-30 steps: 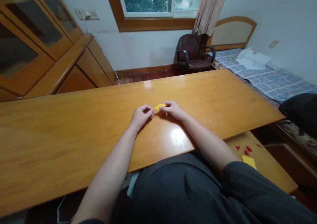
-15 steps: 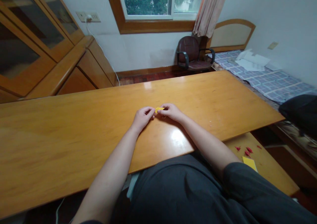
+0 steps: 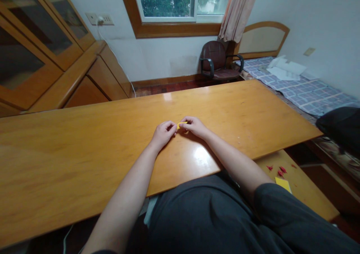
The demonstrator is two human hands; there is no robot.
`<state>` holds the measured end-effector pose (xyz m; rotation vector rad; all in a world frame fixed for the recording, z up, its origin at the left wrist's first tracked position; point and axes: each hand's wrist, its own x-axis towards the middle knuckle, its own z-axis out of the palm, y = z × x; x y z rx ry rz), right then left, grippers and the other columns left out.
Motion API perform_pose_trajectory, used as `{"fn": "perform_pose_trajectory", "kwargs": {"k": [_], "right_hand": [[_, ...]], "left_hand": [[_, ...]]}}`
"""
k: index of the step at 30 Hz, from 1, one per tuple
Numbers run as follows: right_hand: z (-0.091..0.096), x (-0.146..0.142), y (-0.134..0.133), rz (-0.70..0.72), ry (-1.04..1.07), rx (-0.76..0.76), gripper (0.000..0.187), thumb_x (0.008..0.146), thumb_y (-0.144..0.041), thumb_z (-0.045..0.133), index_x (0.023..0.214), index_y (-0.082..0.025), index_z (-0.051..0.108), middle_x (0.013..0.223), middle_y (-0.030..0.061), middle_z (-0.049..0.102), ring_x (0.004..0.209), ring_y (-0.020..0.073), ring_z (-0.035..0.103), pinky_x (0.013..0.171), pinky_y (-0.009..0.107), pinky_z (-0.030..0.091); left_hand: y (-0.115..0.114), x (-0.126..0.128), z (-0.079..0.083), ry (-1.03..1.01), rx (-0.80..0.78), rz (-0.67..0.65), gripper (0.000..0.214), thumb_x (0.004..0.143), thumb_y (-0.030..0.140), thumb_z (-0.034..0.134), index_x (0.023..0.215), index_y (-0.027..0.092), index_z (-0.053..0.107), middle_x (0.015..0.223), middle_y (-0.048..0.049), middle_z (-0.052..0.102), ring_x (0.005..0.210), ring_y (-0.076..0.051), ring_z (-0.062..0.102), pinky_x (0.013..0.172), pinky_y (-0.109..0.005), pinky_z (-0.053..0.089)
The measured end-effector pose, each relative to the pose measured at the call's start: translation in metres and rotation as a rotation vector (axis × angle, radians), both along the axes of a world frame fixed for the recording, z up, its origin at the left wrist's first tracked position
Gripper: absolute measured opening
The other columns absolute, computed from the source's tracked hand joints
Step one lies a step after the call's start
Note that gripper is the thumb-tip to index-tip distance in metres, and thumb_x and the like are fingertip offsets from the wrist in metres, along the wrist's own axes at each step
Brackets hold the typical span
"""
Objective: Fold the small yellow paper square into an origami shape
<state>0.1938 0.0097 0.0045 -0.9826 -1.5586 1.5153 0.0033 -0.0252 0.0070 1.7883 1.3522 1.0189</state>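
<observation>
A small piece of folded yellow paper point(image 3: 182, 124) is held between my two hands, just above the wooden table point(image 3: 84, 141). My left hand point(image 3: 164, 133) pinches its left end with thumb and fingertips. On the other side, my right hand point(image 3: 194, 126) grips the paper, thumb in front and fingers behind. Fingers cover much of the paper, so its exact folded shape cannot be made out.
Right of my body, a lower board point(image 3: 306, 194) bears several small red folded-paper pieces point(image 3: 282, 170) and a yellow paper stack point(image 3: 282, 184). Beyond the table stand a brown armchair point(image 3: 216, 61) and a bed point(image 3: 303, 93). A wooden cabinet point(image 3: 73, 78) is at left.
My right hand's fingers have shifted slightly over the yellow paper, and its visible outline looks a little different. Both hands stay in nearly the same place.
</observation>
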Motion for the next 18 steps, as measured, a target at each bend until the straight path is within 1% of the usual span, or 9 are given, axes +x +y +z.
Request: {"fn": "perform_pose_trajectory", "kwargs": {"k": [4, 11, 18], "right_hand": [[0.0013, 0.0007, 0.0007, -0.048, 0.039, 0.005, 0.028, 0.072, -0.040, 0.074, 0.077, -0.014, 0.064, 0.060, -0.0020, 0.062, 0.055, 0.0096, 0.055, 0.056, 0.022, 0.043], [0.0022, 0.0023, 0.0023, -0.078, 0.061, 0.008, 0.027, 0.071, -0.040, 0.073, 0.073, -0.015, 0.063, 0.059, -0.0033, 0.058, 0.055, 0.0088, 0.050, 0.057, 0.022, 0.040], [0.0008, 0.0038, 0.0024, -0.090, 0.069, 0.001, 0.027, 0.072, -0.040, 0.073, 0.074, -0.015, 0.063, 0.059, -0.0039, 0.057, 0.054, 0.0087, 0.050, 0.055, 0.022, 0.040]], "left_hand": [[0.0014, -0.0015, -0.0023, -0.038, -0.032, 0.011, 0.023, 0.087, 0.038, 0.057, 0.076, 0.019, 0.063, 0.065, -0.0001, 0.066, 0.060, -0.013, 0.062, 0.063, -0.024, 0.047], [0.0039, -0.0047, -0.0071, -0.086, -0.061, 0.017, 0.024, 0.087, 0.040, 0.057, 0.079, 0.019, 0.064, 0.067, -0.0009, 0.067, 0.060, -0.013, 0.062, 0.062, -0.024, 0.049], [0.0053, -0.0058, -0.0073, -0.219, -0.122, 0.072, 0.025, 0.084, 0.043, 0.061, 0.081, 0.018, 0.063, 0.069, -0.0006, 0.065, 0.060, -0.014, 0.064, 0.060, -0.025, 0.052]]}}
